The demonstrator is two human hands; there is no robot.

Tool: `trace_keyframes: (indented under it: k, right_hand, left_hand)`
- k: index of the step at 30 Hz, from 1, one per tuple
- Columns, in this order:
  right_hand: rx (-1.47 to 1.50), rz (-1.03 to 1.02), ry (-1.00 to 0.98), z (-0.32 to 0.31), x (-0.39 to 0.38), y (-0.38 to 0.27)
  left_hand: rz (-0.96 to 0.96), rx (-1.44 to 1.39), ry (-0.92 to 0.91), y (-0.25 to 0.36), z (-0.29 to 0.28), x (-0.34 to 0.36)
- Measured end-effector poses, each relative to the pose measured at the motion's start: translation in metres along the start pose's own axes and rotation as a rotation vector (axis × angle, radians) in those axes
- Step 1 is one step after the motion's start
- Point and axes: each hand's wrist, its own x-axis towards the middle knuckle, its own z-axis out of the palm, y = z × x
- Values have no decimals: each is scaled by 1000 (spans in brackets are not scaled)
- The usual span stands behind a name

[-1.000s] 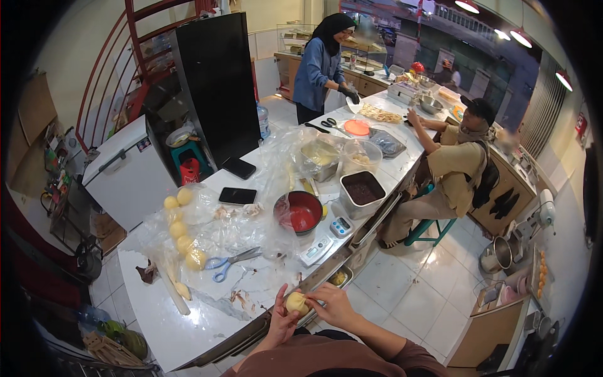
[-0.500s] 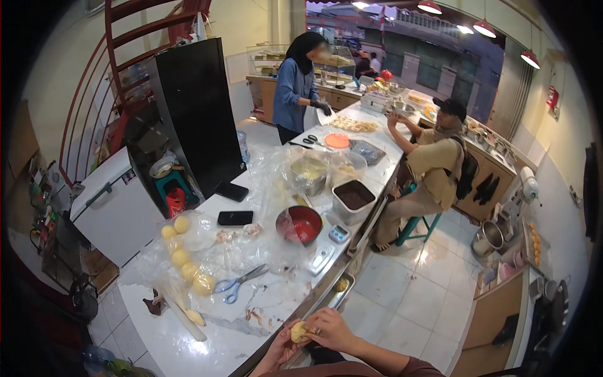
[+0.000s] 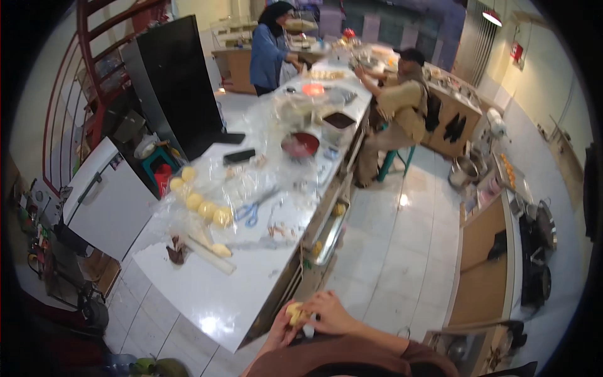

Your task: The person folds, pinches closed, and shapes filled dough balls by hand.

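Observation:
A small lump of yellow dough [image 3: 294,312] sits in my left hand [image 3: 279,333], whose fingers curl round it low in the view. My right hand [image 3: 330,314] closes on the same lump from the other side, its fingertips pressed to the top. Both hands are off the table, beside its near right edge. On the white table [image 3: 207,301], several round yellow dough balls [image 3: 206,209] lie in a line under clear plastic. Blue-handled scissors [image 3: 250,215] rest near them. Closer to me are a pale rod [image 3: 217,259], a dough scrap [image 3: 221,250] and a dark brown lump [image 3: 176,254].
A metal tray [image 3: 331,235] with a few yellow pieces juts out below the table's right edge. Farther up stand a red bowl [image 3: 300,146], a tub of dark filling [image 3: 338,119] and two phones [image 3: 239,156]. Two people work at the far end, one seated on a green stool [image 3: 397,163].
The view has tilted and turned, so the table shifts up and more floor shows. Both hands stay on the dough lump, which looks slightly turned.

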Motion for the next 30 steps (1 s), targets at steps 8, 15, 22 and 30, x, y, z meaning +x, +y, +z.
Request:
trace_keyframes:
  k: [8, 15, 22, 30]
  right_hand:
    - [-8, 48, 254, -13, -43, 1]
    - [-142, 291, 431, -50, -69, 40]
    - [-156, 433, 438, -103, -65, 143]
    - [-164, 351, 193, -175, -2, 243]
  left_hand:
    - [-208, -71, -221, -19, 26, 17]
    - [-480, -69, -251, -66, 38, 82]
    - [-486, 32, -308, -112, 86, 191]
    - [-321, 190, -200, -104, 141, 287]
